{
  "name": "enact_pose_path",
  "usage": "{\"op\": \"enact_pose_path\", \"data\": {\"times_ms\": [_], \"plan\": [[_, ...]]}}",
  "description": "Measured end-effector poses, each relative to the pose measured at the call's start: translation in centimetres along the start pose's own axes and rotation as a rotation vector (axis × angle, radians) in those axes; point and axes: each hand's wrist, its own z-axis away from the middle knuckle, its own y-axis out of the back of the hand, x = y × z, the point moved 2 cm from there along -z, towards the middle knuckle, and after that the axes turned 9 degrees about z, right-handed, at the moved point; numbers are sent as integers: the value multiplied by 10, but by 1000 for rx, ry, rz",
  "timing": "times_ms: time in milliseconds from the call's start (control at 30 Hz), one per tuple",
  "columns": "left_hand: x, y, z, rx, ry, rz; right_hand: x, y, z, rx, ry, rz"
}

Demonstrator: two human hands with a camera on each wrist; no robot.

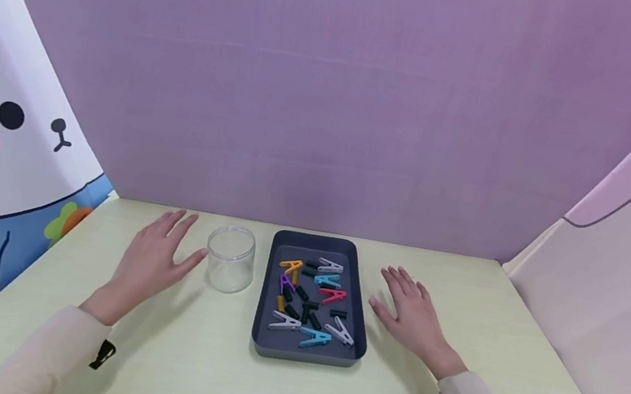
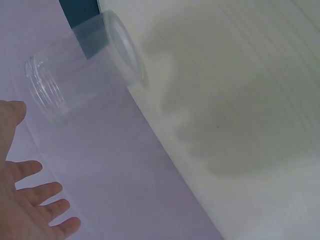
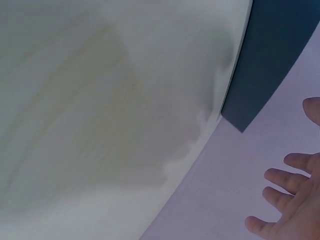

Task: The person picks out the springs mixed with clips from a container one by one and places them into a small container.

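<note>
My left hand [image 1: 151, 261] is held over the table with its fingers spread, thumb tip close to a clear round jar [image 1: 230, 262]. In the left wrist view the jar [image 2: 85, 70] stands a little apart from the thumb. On the other side, my right hand [image 1: 410, 315] hovers beside a dark grey tray [image 1: 306, 356], fingers extended and holding nothing. In the tray lie several small clothespins, among them a red clothespin [image 1: 333, 295], a blue clothespin [image 1: 315, 338] and an orange clothespin [image 1: 291, 265]. Black spring-like pieces [image 1: 338, 314] are scattered among them.
Everything stands on a pale wooden table [image 1: 194, 368]. Behind it rises a purple cloth wall [image 1: 328, 104]. A cartoon-printed cloth [image 1: 9, 181] borders the left side, and a pink and white cloth [image 1: 630, 282] the right.
</note>
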Motion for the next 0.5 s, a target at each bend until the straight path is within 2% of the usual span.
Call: {"op": "enact_pose_path", "data": {"times_ms": [167, 500], "plan": [[8, -2, -3, 18, -40, 14, -9, -1, 0, -16, 35, 6], [25, -8, -6, 1, -98, 32, -21, -7, 0, -21, 91, 9]]}}
